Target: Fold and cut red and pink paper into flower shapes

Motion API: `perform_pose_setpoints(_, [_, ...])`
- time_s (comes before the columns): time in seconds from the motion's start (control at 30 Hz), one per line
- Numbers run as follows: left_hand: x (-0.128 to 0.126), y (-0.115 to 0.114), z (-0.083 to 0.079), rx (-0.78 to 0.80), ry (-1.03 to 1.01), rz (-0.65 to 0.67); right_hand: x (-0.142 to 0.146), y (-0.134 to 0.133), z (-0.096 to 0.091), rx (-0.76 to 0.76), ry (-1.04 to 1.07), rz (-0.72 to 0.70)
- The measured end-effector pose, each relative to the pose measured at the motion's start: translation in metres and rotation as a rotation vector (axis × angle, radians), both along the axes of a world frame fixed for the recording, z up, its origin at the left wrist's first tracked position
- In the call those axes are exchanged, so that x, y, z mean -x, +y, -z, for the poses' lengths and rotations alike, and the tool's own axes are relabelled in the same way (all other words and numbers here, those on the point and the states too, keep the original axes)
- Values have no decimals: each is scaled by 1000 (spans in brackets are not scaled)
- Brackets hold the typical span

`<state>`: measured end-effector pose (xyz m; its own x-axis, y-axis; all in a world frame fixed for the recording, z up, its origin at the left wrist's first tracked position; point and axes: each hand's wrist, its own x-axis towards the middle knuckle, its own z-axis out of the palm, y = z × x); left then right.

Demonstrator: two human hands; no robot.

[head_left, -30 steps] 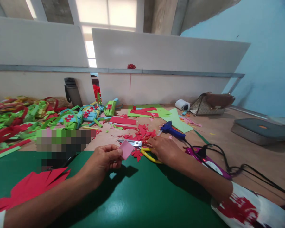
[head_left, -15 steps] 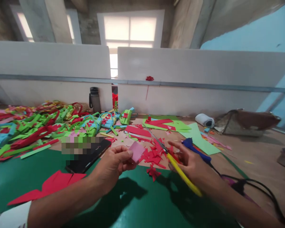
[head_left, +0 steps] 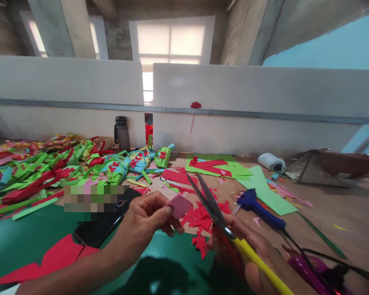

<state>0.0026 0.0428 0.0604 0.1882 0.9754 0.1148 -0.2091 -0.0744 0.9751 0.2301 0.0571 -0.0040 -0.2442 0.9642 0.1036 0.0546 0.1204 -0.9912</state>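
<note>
Watching remotely, I read hours around the view's centre. My left hand [head_left: 149, 215], at seven o'clock, pinches one pink paper piece [head_left: 178, 206] at six, above the desk [head_left: 326, 205]. My right hand [head_left: 261, 240], at five, holds one pair of scissors [head_left: 229, 233], two blades parted toward eleven. One blue glue gun [head_left: 264, 209] lies at four, one black phone [head_left: 110, 223] at eight. Red scraps [head_left: 199, 219] between the hands are too heaped to count.

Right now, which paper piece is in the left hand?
The pink piece, pinched by the left hand; the red cutouts lie in a loose pile.
</note>
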Motion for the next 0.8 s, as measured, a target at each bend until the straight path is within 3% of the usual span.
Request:
perform_pose_setpoints(0.13, [1,-2,-3,6,75,-10,-5,-5,-7,46,24,-75])
perform_pose_setpoints(0.3, [1,0,1,28,85,-27,-2,-16,-31,-10,-43,-198])
perform_pose_setpoints(0.5, [1,1,7,122,12,-15,5,-19,-32,118,-1,-130])
perform_pose_setpoints(0.63, [-4,-2,5,267,-118,28,-3,-15,-25,96,-26,-158])
perform_pose_setpoints(0.73, [-8,-3,6,367,-192,74,-9,-18,-33,74,-88,-119])
perform_pose_setpoints(0.8, [-10,-5,8,393,-213,92,-9,-22,-44,27,-245,-69])
